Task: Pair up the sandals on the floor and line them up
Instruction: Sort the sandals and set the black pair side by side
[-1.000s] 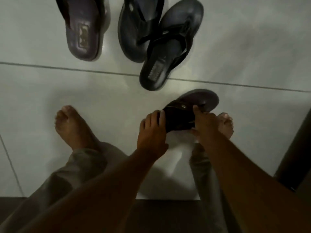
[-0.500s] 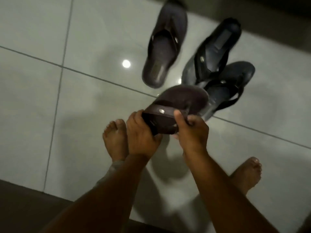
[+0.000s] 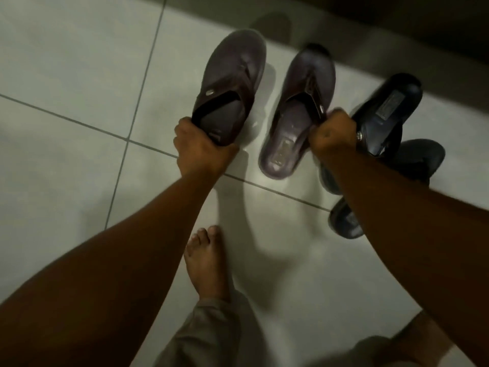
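Note:
Two dark brown sandals lie side by side, toes pointing away from me. My left hand (image 3: 201, 152) grips the heel of the left brown sandal (image 3: 232, 83). My right hand (image 3: 332, 133) is closed on the strap at the right edge of the right brown sandal (image 3: 296, 123). To the right lie two black sandals: one (image 3: 386, 109) angled up to the right, the other (image 3: 418, 157) partly under it and crossed by my right forearm, its heel (image 3: 344, 221) showing lower down.
The floor is pale glossy tile (image 3: 66, 75) with dark grout lines. My bare left foot (image 3: 206, 263) stands below the brown sandals. A dark strip (image 3: 397, 19) runs along the top right, beyond the sandals.
Both hands held one brown sandal in the air. Now my left hand alone holds it, beside the other brown sandal, which my right hand has gripped.

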